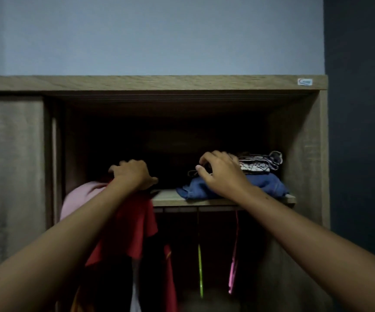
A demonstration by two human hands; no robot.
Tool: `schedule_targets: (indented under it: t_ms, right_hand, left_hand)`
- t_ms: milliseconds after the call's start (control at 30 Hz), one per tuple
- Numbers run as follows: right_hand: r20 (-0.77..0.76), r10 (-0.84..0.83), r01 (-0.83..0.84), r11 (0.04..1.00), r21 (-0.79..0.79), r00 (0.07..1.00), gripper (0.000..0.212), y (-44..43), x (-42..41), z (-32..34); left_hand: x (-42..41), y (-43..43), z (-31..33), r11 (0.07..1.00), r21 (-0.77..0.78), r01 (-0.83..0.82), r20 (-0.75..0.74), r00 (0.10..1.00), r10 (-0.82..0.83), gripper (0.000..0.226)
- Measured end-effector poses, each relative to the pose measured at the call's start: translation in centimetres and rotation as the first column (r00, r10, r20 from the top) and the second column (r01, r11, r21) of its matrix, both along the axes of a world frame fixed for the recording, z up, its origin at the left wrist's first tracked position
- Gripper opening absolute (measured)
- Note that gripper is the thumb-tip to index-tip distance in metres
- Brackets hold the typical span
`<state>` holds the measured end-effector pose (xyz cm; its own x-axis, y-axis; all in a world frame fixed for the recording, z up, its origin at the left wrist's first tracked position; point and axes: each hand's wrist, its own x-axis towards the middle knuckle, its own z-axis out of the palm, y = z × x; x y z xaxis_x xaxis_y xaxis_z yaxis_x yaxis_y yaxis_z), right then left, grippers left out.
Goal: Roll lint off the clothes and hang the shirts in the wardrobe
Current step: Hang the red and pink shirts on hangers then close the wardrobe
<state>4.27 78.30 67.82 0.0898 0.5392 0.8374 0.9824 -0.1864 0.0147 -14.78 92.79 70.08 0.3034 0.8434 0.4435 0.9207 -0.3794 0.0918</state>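
The wardrobe (299,158) stands open in front of me. My left hand (134,174) reaches up to the left end of the upper shelf (170,195), its fingers curled over the top of a red shirt (134,224) that hangs down below it. My right hand (222,172) is on a stack of folded clothes at the shelf's right, pinching a dark garment (194,172) that lies on a blue garment (265,183). A black-and-white striped garment (258,164) lies on top of the stack. No lint roller is in view.
A pink garment (80,194) bulges beside the red shirt. Below the shelf hang a green hanger (200,266), a pink hanger (233,255) and another red garment (170,278). The wardrobe's sliding door (10,165) covers the left half. A dark wall (362,131) borders the right.
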Motion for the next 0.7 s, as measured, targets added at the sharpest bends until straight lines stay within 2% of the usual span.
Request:
schedule_targets:
  t_ms: [100,200,267,333,400,467,533,600,700]
  right_hand:
    - [-0.068,0.119,-0.123,0.991,-0.054,0.991,0.024,1.3,-2.2,-0.5]
    - [-0.142,0.179,-0.192,0.978,-0.084,0.974,0.025,2.7,-4.0,-0.9]
    - [-0.168,0.206,-0.225,0.969,-0.103,0.964,0.027,3.7,-4.9,-1.4]
    - [-0.189,0.219,-0.247,0.959,-0.139,0.957,0.029,4.5,-5.9,-1.9]
    - [-0.191,0.220,-0.250,0.956,-0.152,0.957,0.029,5.0,-6.4,-2.3]
    - [-0.222,0.232,-0.259,0.961,-0.098,0.947,0.028,5.2,-6.7,-2.1]
    - [-0.342,0.279,-0.293,0.956,0.010,0.898,0.038,5.3,-6.6,-1.5]
    - [-0.491,0.321,-0.321,0.943,0.087,0.810,0.057,5.3,-6.5,-0.9]
    - [-0.636,0.297,-0.319,0.944,0.084,0.712,0.072,5.4,-6.3,-0.1]
  left_hand:
    - [-2.2,1.9,-0.4,0.990,-0.141,-0.023,0.028,0.999,0.028,0.089]
    - [-3.0,3.1,-1.6,0.983,-0.180,0.048,0.057,0.998,-0.038,0.079]
    - [-2.7,3.1,-2.0,0.989,-0.134,0.054,0.085,0.995,-0.043,0.061]
    - [-2.2,2.5,-2.1,0.997,-0.068,0.047,0.041,0.998,-0.045,0.048]
    - [-1.8,2.0,-2.1,0.998,0.010,0.069,0.010,0.998,-0.069,0.044]
    - [-1.7,1.8,-2.2,0.983,0.111,0.143,0.069,0.986,-0.151,0.044]
    - [-1.9,1.1,-2.2,0.945,0.208,0.252,0.226,0.928,-0.297,0.041]
    - [-2.4,-0.1,-2.3,0.883,0.317,0.347,0.358,0.818,-0.450,0.031]
    - [-3.6,-2.5,-3.1,0.775,0.397,0.491,0.435,0.644,-0.630,0.022]
